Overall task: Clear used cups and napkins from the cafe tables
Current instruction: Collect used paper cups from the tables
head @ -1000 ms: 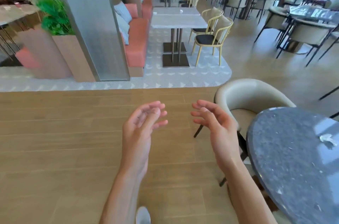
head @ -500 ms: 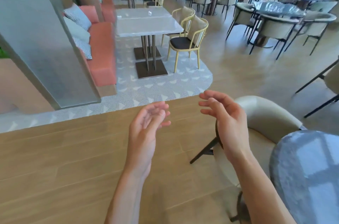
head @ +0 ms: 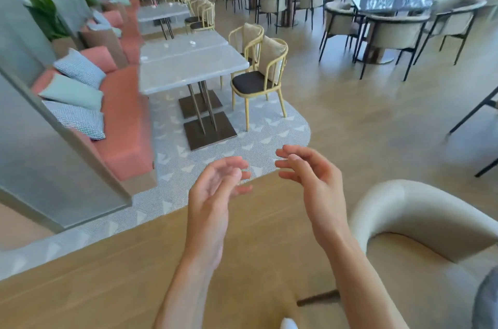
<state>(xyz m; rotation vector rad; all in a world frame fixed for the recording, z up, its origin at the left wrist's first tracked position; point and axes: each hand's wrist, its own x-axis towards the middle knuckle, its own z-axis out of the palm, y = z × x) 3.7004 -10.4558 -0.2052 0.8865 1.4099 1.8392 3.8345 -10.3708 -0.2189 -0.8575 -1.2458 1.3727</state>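
Observation:
My left hand and my right hand are both raised in front of me over the wooden floor, palms turned inward, fingers loosely curved. Neither hand holds anything. Ahead on the left stand two light marble tables pushed together. A small pale item lies on the farther one, and another small white scrap lies near the left edge; both are too blurred to identify. No cup is plainly visible.
A coral bench with cushions runs along the left of the marble tables; yellow chairs stand on their right. A beige armchair is close at my right. A grey pillar stands at left. Dark round tables with chairs fill the back right.
The view has swung right and forward: the marble tables and bench are nearer, and the dark round table at my right has almost left the frame. My hands keep the same empty pose.

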